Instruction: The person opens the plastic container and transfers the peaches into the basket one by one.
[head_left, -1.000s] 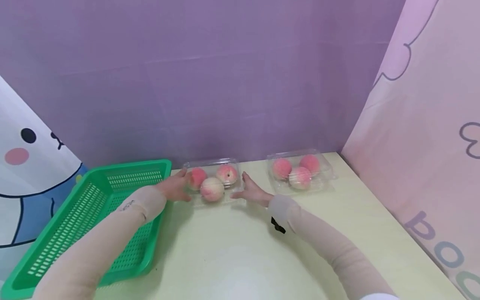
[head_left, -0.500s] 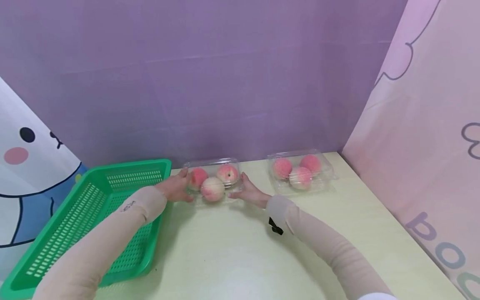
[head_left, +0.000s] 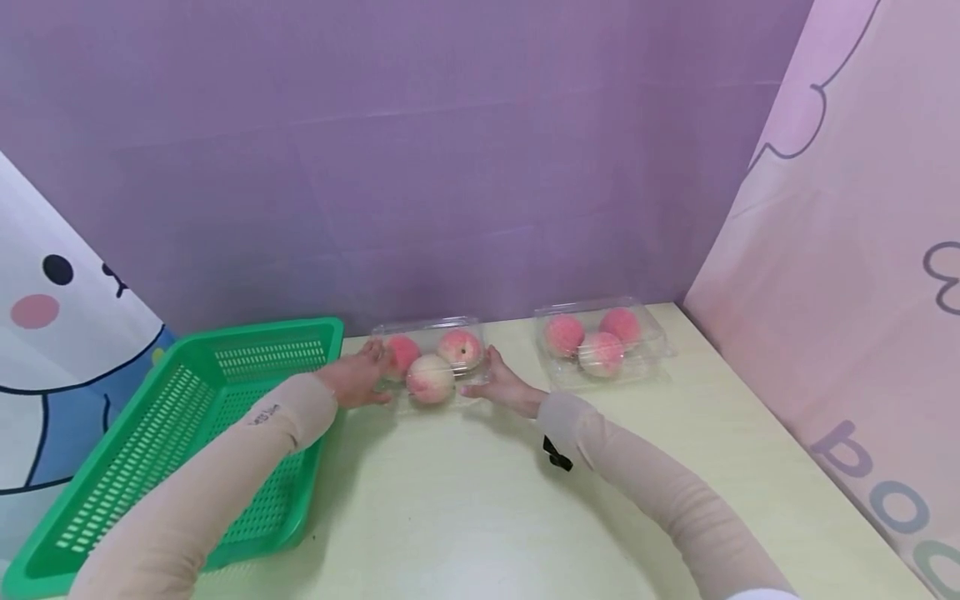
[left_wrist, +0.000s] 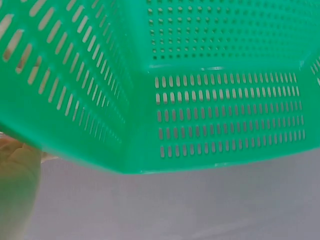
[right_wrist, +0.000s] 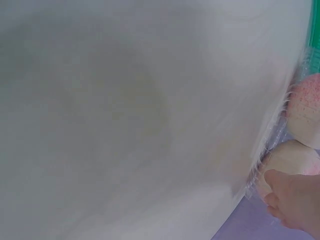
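On the desk [head_left: 450, 500], your left hand [head_left: 358, 377] and right hand [head_left: 512, 386] grip opposite ends of a clear box [head_left: 428, 335] holding three peaches [head_left: 431, 379].

Fingers [right_wrist: 275, 181] beside two peaches [right_wrist: 306, 112] in a clear container [right_wrist: 279, 129].

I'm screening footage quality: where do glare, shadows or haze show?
Head view: white glare low on the pale smooth tabletop, soft shadows beside both beige fabric sleeves; left wrist: bare left hand blurred; right wrist: tabletop grey and hazy.
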